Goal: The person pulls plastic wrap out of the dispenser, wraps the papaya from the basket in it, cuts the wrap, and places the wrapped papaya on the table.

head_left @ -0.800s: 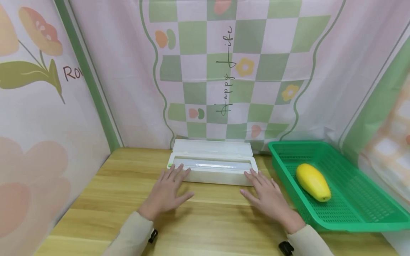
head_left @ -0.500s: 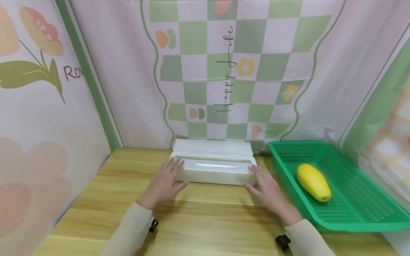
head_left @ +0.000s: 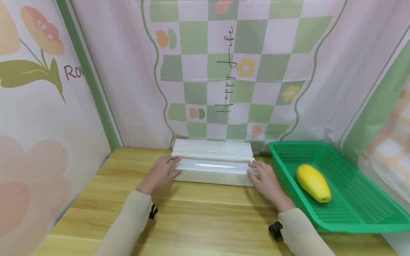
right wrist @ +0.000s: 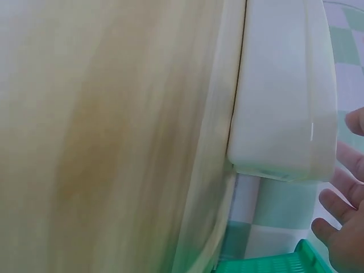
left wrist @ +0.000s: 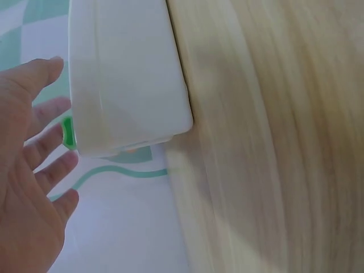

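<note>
A white cling film dispenser box [head_left: 217,177] stands at the back of the wooden table with its lid [head_left: 213,147] raised. A shiny film roll [head_left: 214,165] lies inside. My left hand [head_left: 160,174] is at the box's left end, fingers over the top edge. In the left wrist view its fingers are spread beside a small green part [left wrist: 69,132] on the rim. My right hand [head_left: 267,181] is at the right end, its fingertips along the top edge. The right wrist view has these fingers [right wrist: 341,205] loosely bent beside the box; contact is unclear.
To the right is a green perforated basket [head_left: 362,227] holding a yellow oblong fruit [head_left: 314,183], papaya-like. A patterned curtain [head_left: 221,71] hangs right behind the box. The wooden table [head_left: 205,220] extends in front of it.
Both hands have moved from the box's front edge outward and further back to its two ends, with fingers less spread. The box, basket and fruit stay in place.
</note>
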The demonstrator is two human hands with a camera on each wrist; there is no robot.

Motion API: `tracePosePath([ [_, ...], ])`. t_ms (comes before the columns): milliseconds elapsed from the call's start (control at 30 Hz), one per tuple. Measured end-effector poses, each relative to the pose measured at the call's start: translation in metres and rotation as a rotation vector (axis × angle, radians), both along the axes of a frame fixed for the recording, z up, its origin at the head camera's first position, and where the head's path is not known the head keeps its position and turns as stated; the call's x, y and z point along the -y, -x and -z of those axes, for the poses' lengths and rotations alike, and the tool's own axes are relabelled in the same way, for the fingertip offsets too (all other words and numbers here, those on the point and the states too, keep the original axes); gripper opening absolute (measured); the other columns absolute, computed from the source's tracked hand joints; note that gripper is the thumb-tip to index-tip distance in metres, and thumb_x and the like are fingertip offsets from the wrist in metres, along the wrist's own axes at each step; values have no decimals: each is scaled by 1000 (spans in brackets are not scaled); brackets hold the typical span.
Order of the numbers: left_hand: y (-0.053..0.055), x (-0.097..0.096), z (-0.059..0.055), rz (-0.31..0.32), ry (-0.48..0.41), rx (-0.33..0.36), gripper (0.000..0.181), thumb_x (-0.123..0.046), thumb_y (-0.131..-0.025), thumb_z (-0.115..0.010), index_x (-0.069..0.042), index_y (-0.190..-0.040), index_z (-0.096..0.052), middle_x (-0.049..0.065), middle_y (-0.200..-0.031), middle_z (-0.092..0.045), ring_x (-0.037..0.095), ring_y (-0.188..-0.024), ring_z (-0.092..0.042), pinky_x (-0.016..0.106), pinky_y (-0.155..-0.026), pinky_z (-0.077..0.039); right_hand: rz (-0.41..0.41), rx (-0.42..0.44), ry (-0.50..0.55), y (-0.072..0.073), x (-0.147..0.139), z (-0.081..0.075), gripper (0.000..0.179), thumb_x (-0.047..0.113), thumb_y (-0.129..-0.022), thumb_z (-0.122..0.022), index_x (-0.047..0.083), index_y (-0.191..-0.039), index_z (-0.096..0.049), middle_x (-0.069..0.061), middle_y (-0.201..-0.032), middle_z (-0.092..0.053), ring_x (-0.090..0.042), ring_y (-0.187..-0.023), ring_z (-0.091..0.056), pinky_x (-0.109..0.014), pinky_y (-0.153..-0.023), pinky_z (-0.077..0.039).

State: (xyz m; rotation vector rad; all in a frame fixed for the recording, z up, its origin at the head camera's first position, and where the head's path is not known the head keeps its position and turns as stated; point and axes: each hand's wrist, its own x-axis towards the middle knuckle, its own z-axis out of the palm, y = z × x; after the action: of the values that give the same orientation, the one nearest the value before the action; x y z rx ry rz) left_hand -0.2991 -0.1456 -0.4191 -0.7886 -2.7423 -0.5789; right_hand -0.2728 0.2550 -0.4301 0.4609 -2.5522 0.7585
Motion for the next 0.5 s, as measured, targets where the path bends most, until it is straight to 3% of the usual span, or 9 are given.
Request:
tracePosePath([
  [300, 8, 3, -2, 20, -50, 36, 28, -26, -103, -60, -9, -123, -71, 10, -130, -63, 31, -125, -52, 50, -110, -38, -4, -15, 16, 10, 0, 0, 23, 11, -99, -62, -3, -114, -71, -29, -129, -59, -52, -121, -47, -64, -102, -37],
  [500, 13, 2, -4, -3, -70, 37, 18, -21, -99, -66, -13, -111, -76, 8, -118, -68, 30, -116, -57, 49, -106, -43, -19, -20, 19, 15, -1, 2, 18, 9, -97, -65, -1, -109, -74, -28, -125, -61, -53, -120, -48, -64, -101, -37],
])
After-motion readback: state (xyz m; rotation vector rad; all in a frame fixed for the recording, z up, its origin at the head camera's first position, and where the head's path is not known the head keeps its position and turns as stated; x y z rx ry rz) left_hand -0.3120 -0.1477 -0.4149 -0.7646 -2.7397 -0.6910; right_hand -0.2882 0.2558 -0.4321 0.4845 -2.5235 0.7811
